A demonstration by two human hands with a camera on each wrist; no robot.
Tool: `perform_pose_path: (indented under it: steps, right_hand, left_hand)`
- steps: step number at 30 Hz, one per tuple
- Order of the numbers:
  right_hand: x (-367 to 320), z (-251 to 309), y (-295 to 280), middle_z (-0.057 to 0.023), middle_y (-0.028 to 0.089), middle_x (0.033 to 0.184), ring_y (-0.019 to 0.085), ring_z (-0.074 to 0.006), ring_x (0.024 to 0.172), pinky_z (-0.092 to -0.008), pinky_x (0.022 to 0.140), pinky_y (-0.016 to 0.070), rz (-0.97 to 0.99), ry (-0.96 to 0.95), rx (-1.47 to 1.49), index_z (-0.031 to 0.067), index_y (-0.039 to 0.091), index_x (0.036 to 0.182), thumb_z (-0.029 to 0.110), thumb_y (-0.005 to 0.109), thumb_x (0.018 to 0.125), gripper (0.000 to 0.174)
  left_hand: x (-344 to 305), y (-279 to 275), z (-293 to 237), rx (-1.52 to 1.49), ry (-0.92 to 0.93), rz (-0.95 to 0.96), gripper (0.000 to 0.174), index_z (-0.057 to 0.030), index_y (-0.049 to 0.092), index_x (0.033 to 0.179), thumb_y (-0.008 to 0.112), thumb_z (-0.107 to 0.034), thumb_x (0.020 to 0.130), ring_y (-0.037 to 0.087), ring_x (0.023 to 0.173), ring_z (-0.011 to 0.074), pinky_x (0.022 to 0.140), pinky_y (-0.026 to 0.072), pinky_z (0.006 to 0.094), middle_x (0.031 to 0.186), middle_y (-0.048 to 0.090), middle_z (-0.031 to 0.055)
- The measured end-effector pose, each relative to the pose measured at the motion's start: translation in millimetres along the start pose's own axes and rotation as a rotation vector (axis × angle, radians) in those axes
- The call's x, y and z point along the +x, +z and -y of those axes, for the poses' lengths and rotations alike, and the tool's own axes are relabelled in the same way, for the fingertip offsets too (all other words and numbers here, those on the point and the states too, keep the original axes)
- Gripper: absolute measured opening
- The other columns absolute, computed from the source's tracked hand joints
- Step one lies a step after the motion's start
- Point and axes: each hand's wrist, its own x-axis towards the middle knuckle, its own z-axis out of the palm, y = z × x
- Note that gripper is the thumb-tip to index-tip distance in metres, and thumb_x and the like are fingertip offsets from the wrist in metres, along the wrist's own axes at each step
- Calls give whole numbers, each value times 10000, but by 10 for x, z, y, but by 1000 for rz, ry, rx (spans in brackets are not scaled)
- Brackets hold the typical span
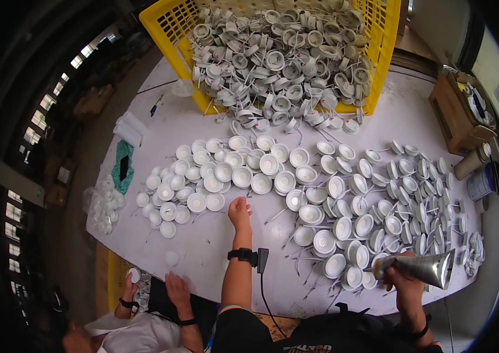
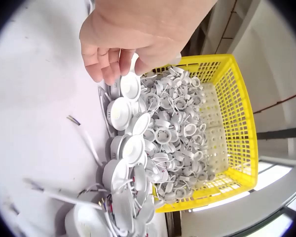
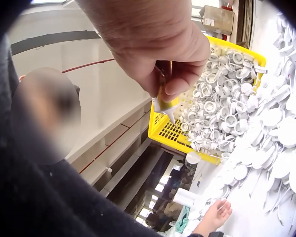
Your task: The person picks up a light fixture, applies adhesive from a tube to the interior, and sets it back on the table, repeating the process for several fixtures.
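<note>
My left hand [image 1: 239, 214] is over the table beside the near edge of the rows of white round downlights [image 1: 242, 176]. Its fingers are loosely bent with nothing in them; in the left wrist view the fingertips [image 2: 108, 74] overlap the nearest downlights [image 2: 121, 113]. At the right front, my right hand [image 1: 407, 288] grips a silver squeeze tube [image 1: 436, 269] with a flattened end. The right wrist view shows the tube's yellow neck and pale nozzle [image 3: 168, 109] pointing down below the thumb and fingers. Downlights with trailing wires [image 1: 358, 226] lie thickly beside that hand.
A yellow crate [image 1: 170, 35] at the back spills white ring-shaped fittings [image 1: 276, 59]. To the left are white rolls [image 1: 129, 128], a green bag [image 1: 122, 167] and clear plastic pieces [image 1: 103, 206]. Another person's hand [image 1: 177, 292] is at the front left. A cardboard box [image 1: 458, 115] stands right.
</note>
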Motion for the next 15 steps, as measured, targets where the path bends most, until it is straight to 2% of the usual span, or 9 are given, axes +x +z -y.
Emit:
perform_pose_path:
  steps: [2, 3, 5, 8, 11, 15]
  right_hand:
    - [70, -4, -27, -72, 507, 643, 480, -109, 496, -204, 405, 370, -7, 25, 4, 17, 435, 831, 61, 565, 695, 194]
    - [101, -3, -28, -85, 517, 663, 495, -114, 517, -202, 411, 384, -16, 51, 11, 13, 425, 838, 73, 579, 692, 220]
    - [164, -26, -16, -85, 516, 661, 488, -114, 508, -206, 409, 381, -36, 43, 14, 13, 424, 839, 77, 575, 690, 221]
    - [230, -58, -32, -86, 517, 661, 488, -115, 503, -204, 408, 380, -61, 88, 15, 11, 424, 849, 105, 596, 680, 258]
    - [270, -87, -43, -87, 518, 666, 493, -116, 509, -204, 408, 382, -45, 84, 14, 9, 424, 861, 101, 599, 679, 268]
    - [244, -92, -46, -86, 519, 669, 497, -117, 513, -204, 409, 384, -53, 86, 12, 8, 425, 868, 97, 603, 678, 275]
  left_hand:
    - [425, 132, 107, 62, 10, -159, 342, 13, 493, 960, 582, -222, 729, 539, 726, 153, 570, 428, 271, 859, 539, 77]
    - [594, 177, 171, 61, 11, -159, 342, 13, 493, 960, 582, -222, 729, 539, 726, 153, 570, 428, 271, 859, 539, 77]
    - [857, 271, 260, 370, 276, -382, 349, 28, 512, 901, 640, -191, 661, 544, 675, 199, 583, 435, 297, 816, 553, 96]
    - [857, 322, 104, 407, 252, -375, 318, 34, 535, 821, 669, -154, 602, 534, 628, 221, 598, 434, 312, 738, 565, 107]
    - [926, 295, 130, 454, 307, -427, 256, 30, 546, 752, 647, -149, 600, 543, 610, 217, 590, 433, 313, 659, 565, 106]
    - [824, 251, -3, 475, 286, -394, 239, 36, 537, 750, 616, -151, 623, 550, 599, 231, 579, 432, 319, 659, 566, 104]
